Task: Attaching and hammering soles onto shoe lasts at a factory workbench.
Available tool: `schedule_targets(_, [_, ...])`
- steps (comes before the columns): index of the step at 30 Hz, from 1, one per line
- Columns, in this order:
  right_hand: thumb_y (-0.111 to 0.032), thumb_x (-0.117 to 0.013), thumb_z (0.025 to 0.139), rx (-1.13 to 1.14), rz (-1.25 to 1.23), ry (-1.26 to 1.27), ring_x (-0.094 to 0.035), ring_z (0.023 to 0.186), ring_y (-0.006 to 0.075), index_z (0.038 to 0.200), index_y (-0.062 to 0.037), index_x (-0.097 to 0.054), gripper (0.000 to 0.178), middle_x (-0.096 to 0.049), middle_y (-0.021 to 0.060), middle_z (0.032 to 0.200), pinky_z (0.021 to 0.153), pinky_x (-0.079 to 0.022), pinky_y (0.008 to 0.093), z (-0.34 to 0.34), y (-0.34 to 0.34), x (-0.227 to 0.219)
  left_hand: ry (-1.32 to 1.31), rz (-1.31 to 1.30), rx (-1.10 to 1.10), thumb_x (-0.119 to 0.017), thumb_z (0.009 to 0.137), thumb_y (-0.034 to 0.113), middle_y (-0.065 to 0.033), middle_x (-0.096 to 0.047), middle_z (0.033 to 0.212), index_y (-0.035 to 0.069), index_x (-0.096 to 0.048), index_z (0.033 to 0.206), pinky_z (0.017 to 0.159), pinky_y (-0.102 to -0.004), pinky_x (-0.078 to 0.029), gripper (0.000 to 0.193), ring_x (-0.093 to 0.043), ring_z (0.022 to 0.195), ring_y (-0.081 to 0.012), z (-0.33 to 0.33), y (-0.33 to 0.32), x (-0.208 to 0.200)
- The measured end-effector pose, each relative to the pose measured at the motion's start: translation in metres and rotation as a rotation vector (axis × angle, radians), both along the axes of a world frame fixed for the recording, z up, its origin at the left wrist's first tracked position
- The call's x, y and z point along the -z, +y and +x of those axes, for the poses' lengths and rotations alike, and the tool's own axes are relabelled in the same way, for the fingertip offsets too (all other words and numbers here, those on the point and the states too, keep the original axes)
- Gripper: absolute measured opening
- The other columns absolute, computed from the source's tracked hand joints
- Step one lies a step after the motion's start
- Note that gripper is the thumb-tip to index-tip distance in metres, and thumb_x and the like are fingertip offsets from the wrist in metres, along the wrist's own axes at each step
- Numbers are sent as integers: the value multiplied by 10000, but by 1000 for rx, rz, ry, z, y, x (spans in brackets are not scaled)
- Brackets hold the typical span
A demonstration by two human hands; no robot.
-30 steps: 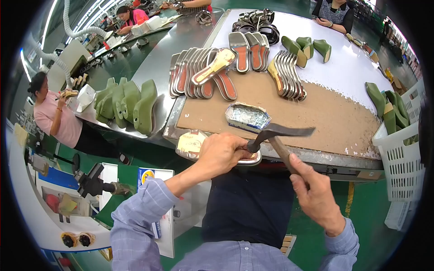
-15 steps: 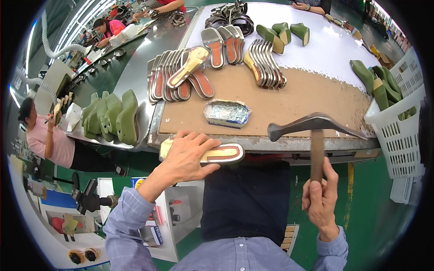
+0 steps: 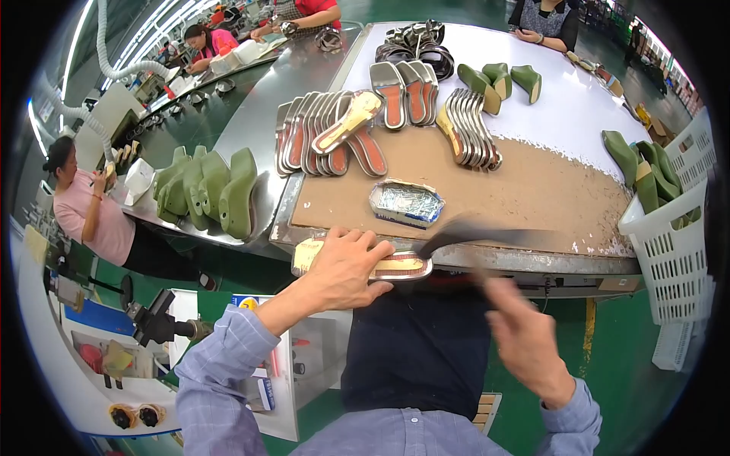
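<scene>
My left hand (image 3: pixel 340 270) is closed over the middle of a shoe sole (image 3: pixel 404 266), pressing it flat at the front edge of the table. The sole has a pale yellow upper face, a stitched brown strip and a silvery rim. My right hand (image 3: pixel 528 338), smeared by motion, grips the handle of a hammer (image 3: pixel 473 234). The blurred dark hammer head is over the sole's right end; whether it touches cannot be made out. Just behind the sole stands a small cut-open box (image 3: pixel 417 220) filled with tiny silvery nails.
Stacked soles (image 3: pixel 308 140) and more standing soles (image 3: pixel 465 133) lie farther back on the table (image 3: pixel 532 190). Green shoe lasts (image 3: pixel 242 194) stand at left; others fill a white basket (image 3: pixel 673 258) at right. Dark straps (image 3: pixel 414 49) are piled behind. Several people work around.
My right hand has swung the hammer down and left, bringing its head to the sole's right end. My left hand keeps its hold. The whole view has shifted slightly.
</scene>
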State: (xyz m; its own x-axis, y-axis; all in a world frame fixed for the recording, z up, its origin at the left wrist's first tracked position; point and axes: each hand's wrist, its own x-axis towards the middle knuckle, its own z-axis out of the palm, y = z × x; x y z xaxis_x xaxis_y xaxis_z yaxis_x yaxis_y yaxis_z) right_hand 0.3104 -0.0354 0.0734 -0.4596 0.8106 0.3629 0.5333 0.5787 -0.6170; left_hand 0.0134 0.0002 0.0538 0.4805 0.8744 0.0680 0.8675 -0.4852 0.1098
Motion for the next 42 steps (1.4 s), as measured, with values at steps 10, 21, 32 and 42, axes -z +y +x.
schedule_targets(10, [-93,-559,912,76,-84,693,-627,807,239,1385,-48,-389,505,-624,110,842,691,-506,274,76,-22,27,-2,-20,8,-698,755,413,-96,-569,989,101,-566,1103,845,-407,-378,486,-556,962,-273,1,1,-4])
schedule_targets(21, [26,-520,901,39,63,576,-639,785,282,1377,-35,-344,512,-531,232,1223,616,-506,347,29,-18,41,-25,-18,-24,-699,752,406,-97,-579,983,99,-570,1064,847,-413,-374,457,-568,960,-261,0,0,0])
schedule_targets(32, [-51,-536,933,249,140,163,-618,755,175,1369,-56,-372,465,-627,143,1030,671,-493,279,-17,-14,69,-34,-29,-46,-711,730,404,-112,-599,976,56,-563,1073,868,-403,-374,510,-575,974,-266,0,0,3])
schedule_targets(42, [-14,-605,882,0,-330,291,-633,614,271,1342,-92,-419,502,-667,163,886,558,-499,316,-28,-12,56,-85,-14,-70,-716,731,407,-183,-615,1042,-71,-336,1363,885,-401,-374,879,-580,986,-302,-4,0,9])
